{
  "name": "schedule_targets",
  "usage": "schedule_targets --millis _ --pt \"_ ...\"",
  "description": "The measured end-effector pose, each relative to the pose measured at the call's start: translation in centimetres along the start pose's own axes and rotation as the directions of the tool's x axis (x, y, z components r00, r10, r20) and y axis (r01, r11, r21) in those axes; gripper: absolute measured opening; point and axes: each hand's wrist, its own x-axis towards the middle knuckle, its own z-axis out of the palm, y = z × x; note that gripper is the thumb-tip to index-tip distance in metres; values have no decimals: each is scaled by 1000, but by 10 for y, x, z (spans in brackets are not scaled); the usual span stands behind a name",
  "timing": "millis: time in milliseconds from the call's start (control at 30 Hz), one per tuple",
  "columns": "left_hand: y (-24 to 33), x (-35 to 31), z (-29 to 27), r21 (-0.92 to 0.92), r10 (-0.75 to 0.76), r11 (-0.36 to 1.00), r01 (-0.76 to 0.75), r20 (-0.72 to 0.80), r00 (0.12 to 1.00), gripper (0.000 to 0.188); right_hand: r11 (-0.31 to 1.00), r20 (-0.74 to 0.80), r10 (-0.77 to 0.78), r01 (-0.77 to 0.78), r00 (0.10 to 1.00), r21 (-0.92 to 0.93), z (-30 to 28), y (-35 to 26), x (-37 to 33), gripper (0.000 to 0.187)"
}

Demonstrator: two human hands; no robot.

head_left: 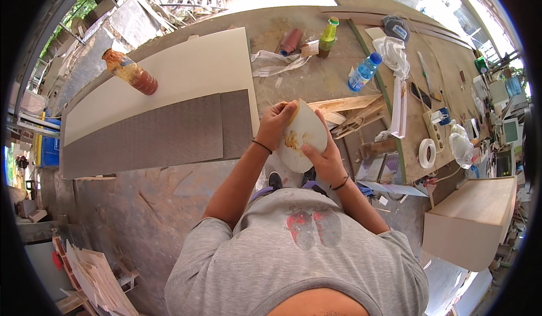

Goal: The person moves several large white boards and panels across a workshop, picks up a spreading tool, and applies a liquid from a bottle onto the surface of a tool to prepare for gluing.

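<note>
In front of my body I hold a pale, thin, leaf-shaped flat piece (309, 128) with yellow-brown stains on its face. My left hand (275, 125) pinches its upper left edge, fingers closed. On the other side my right hand (327, 157) grips it, with the thumb lying across the face and the fingers behind it, mostly hidden. Just left of my hands, a dark grey textured sheet (152, 127) lies over a large cream panel (197, 56). A stained bottle with red-brown contents (132, 74) rests on that panel.
Farther back are a green-capped bottle (327, 36), a reddish container (291, 41) and a blue-capped bottle (366, 72). The right-hand bench holds a tape roll (427, 153), a power strip (433, 131) and a cap (396, 28). A pale box (468, 220) stands lower right.
</note>
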Motion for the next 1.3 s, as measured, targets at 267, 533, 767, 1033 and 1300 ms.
schedule_targets --millis 267,533,767,1033,1300 --pt "4 4 -7 -9 -169 985 169 -158 973 39 999 -26 27 -28 999 -41 -10 9 10 73" --pt "15 -4 8 135 169 977 -165 -24 985 13 992 -13 6 -4 1000 127 -14 6 15 75" --pt "-6 9 4 177 311 940 -293 -87 946 11 995 -47 -43 38 998 -94 6 0 13 73" --pt "-22 25 -1 -23 198 976 -215 -308 931 17 916 -102 -123 73 987 -394 8 10 21 69" --pt "-26 0 31 184 470 882 -434 -291 833 16 989 -281 49 -86 958 -120 -11 18 28 67"
